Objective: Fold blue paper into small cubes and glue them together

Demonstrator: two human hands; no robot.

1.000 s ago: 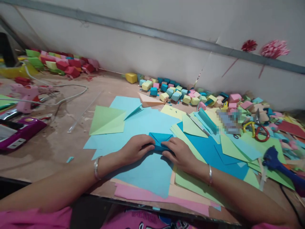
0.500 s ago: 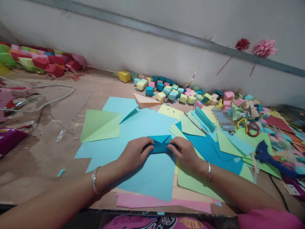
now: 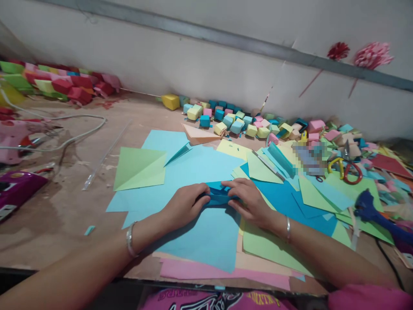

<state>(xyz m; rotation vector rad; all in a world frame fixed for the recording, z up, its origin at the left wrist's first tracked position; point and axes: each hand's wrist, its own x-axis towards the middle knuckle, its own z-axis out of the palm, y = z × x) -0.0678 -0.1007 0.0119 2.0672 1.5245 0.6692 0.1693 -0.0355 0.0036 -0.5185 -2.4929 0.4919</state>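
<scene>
Between my hands is a piece of dark blue folded paper point(image 3: 219, 199), lifted a little over the light blue sheets point(image 3: 206, 241). My left hand point(image 3: 189, 204) pinches its left end between thumb and fingers. At the right end, my right hand point(image 3: 247, 199) has its thumb below and its fingers over the upper flap, with the index finger raised along the top edge. The fold looks slightly parted in the middle. A green creased sheet point(image 3: 140, 168) lies to the left of my hands, and dark blue sheets point(image 3: 280, 204) lie to the right.
Small paper cubes point(image 3: 237, 125) line the wall. Scissors with red and yellow handles point(image 3: 345, 168), a blue glue gun point(image 3: 371, 211) and paper scraps crowd the right. At left are a pink glue gun point(image 3: 14, 140), its white cable point(image 3: 93, 117) and a purple object point(image 3: 21, 189).
My right-hand fingers have shifted from pinching the paper's right end to reaching over its top flap. The paper's fold has parted slightly. The view has turned a little to the left.
</scene>
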